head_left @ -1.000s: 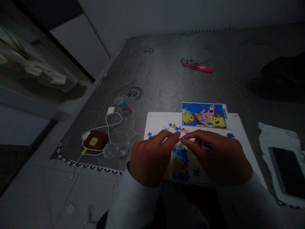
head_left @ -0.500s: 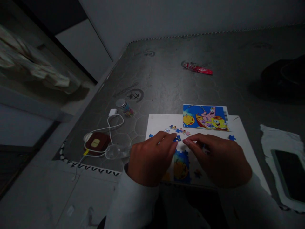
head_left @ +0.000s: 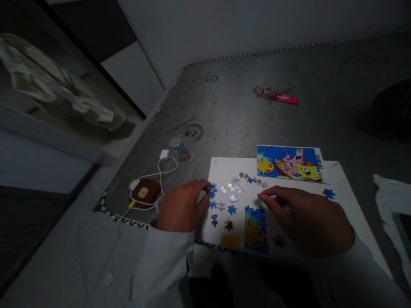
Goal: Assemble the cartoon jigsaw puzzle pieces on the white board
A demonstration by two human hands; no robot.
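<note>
A white board (head_left: 340, 201) lies in front of me on a dark grey mattress. On it are several loose puzzle pieces (head_left: 231, 199), a joined block of pieces (head_left: 255, 226) and a cartoon reference picture (head_left: 289, 163). My left hand (head_left: 181, 207) rests at the board's left edge, its fingertips pinched on a blue puzzle piece (head_left: 210, 191). To the right, my right hand (head_left: 308, 218) lies on the board with fingers curled over something I cannot make out. A lone blue piece (head_left: 329, 193) sits right of it.
Left of the board lie a dark red power bank (head_left: 143, 194) with a white cable and plug (head_left: 165, 154), and a small jar (head_left: 179, 147). A red wrapper (head_left: 278, 96) lies farther back. A white cloth (head_left: 390, 196) is at the right edge.
My hands have parted: the left slid left to the board's edge, uncovering the loose pieces. The view has shifted left.
</note>
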